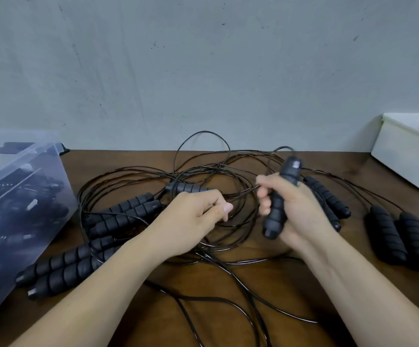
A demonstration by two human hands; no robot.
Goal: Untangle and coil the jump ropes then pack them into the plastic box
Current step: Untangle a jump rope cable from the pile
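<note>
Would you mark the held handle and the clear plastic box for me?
held handle (274, 221): head view, its lower foam part.
clear plastic box (53, 191): head view, its clear side wall.

Soft, even, rather dim light from overhead leaves only faint shadows on the table (303, 296). Thin glints run along the cords (203, 171), and pale glare sits on the clear box (15, 184). The handle (277, 209) in the right hand (298, 211) is motion-blurred. Wide-angle distortion stretches the corners.

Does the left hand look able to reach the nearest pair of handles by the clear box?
Probably yes: the pair of handles lies in the open on the table, beside the left forearm. The left hand pinches a cord, though, and would need to release it first.
</note>
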